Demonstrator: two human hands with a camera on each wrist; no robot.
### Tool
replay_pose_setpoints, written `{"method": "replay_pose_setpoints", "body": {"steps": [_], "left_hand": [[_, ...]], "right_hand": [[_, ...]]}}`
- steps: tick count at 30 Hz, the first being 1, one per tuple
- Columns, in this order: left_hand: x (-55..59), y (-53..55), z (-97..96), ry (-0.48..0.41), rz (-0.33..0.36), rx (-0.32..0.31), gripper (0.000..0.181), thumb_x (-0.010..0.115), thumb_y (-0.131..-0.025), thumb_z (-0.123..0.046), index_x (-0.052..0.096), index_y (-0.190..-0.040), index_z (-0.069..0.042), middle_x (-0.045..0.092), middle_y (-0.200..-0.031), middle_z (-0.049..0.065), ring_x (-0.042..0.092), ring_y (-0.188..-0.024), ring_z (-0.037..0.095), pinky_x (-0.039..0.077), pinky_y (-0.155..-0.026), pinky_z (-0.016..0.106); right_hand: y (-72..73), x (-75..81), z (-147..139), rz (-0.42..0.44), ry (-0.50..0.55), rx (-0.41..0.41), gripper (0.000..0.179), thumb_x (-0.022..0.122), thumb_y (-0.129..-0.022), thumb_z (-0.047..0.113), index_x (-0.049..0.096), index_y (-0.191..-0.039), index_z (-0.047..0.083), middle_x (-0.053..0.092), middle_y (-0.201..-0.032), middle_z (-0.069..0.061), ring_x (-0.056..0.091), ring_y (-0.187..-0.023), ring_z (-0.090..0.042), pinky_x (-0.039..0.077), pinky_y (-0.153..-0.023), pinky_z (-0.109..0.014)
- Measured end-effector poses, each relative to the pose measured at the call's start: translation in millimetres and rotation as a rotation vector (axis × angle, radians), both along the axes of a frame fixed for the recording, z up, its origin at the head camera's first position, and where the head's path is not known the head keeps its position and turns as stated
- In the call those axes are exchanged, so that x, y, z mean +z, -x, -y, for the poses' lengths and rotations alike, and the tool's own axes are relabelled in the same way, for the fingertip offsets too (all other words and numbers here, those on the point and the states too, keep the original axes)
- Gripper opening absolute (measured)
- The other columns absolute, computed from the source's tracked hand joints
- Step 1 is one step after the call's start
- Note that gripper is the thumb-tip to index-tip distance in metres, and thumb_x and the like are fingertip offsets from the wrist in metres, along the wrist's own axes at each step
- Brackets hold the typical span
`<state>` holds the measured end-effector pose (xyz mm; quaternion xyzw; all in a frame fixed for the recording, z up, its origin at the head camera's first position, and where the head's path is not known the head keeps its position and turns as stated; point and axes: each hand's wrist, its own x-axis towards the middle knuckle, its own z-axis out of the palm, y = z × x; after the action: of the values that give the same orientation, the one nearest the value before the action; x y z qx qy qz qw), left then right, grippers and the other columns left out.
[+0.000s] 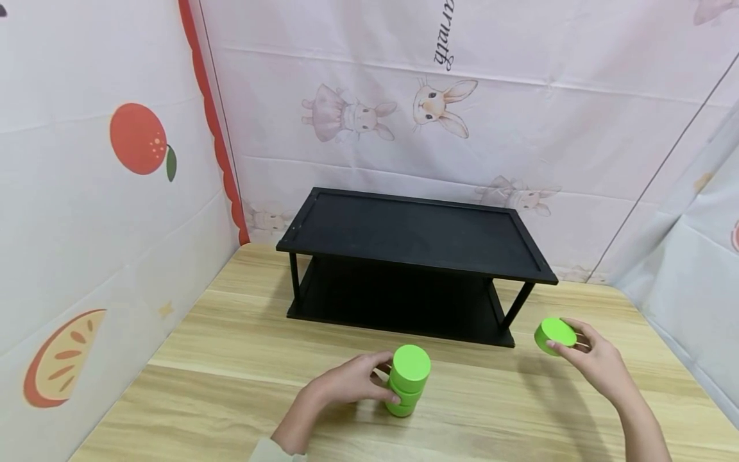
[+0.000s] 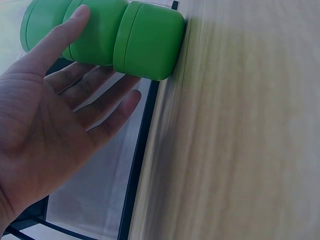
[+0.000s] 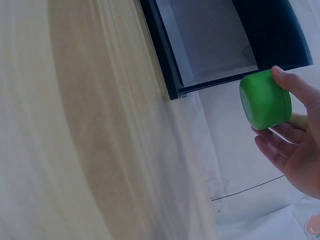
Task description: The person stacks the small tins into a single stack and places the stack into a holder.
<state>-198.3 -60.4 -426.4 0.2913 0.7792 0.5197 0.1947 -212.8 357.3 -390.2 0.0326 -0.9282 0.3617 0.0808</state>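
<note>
Three short, round green lidded jars (image 1: 410, 367) stand stacked upright on the wooden table, in front of the black rack. My left hand (image 1: 353, 380) grips this stack from its left side. In the left wrist view the thumb lies across the middle jar (image 2: 97, 35), and the fingers pass behind the stack. At the right, my right hand (image 1: 603, 364) holds a single matching green jar (image 1: 554, 333) between thumb and fingers. That jar is off the table, beside the rack's right front corner. The right wrist view also shows the held jar (image 3: 264, 102) with its seam towards the palm.
A black two-level rack (image 1: 404, 231) stands at the back of the wooden table (image 1: 231, 359), with thin posts at its corners. Behind it hangs a pale curtain (image 1: 358, 64) printed with rabbits. A fruit-print sheet (image 1: 75, 212) covers the left side, and another pale sheet (image 1: 693, 269) hangs at the right.
</note>
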Motion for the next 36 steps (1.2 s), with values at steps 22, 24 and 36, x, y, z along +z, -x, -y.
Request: {"method": "replay_pose_setpoints", "body": {"steps": [22,24,36], "left_hand": [[3.3,-2.8,-1.1,-0.005,0.013,0.02,0.051,0.077,-0.075,-0.013,0.054,-0.12,-0.013,0.056,-0.11,-0.005,0.055,-0.1,0.014,0.047,-0.083,0.024],[3.4,-3.0,-0.8,-0.006,0.012,0.021,0.051,0.077,-0.075,-0.013,0.054,-0.12,-0.013,0.056,-0.11,-0.005,0.055,-0.1,0.014,0.047,-0.083,0.024],[4.2,-3.4,-0.2,-0.006,-0.002,0.016,0.05,0.077,-0.075,-0.014,0.054,-0.119,-0.012,0.056,-0.11,-0.006,0.054,-0.101,0.012,0.047,-0.083,0.025]], "right_hand": [[-4.0,10.2,17.2,0.013,0.023,0.066,0.064,0.066,-0.086,0.032,0.039,-0.134,-0.001,0.051,-0.118,-0.027,0.054,-0.102,-0.039,0.049,-0.067,-0.021],[-4.3,11.5,19.2,0.015,0.023,0.071,0.064,0.066,-0.086,0.031,0.039,-0.134,-0.001,0.051,-0.118,-0.027,0.053,-0.103,-0.04,0.049,-0.067,-0.021],[-8.9,20.1,32.8,0.0,0.022,0.102,0.061,0.066,-0.086,0.031,0.042,-0.133,0.0,0.049,-0.122,-0.023,0.053,-0.103,-0.038,0.05,-0.068,-0.022]]}}
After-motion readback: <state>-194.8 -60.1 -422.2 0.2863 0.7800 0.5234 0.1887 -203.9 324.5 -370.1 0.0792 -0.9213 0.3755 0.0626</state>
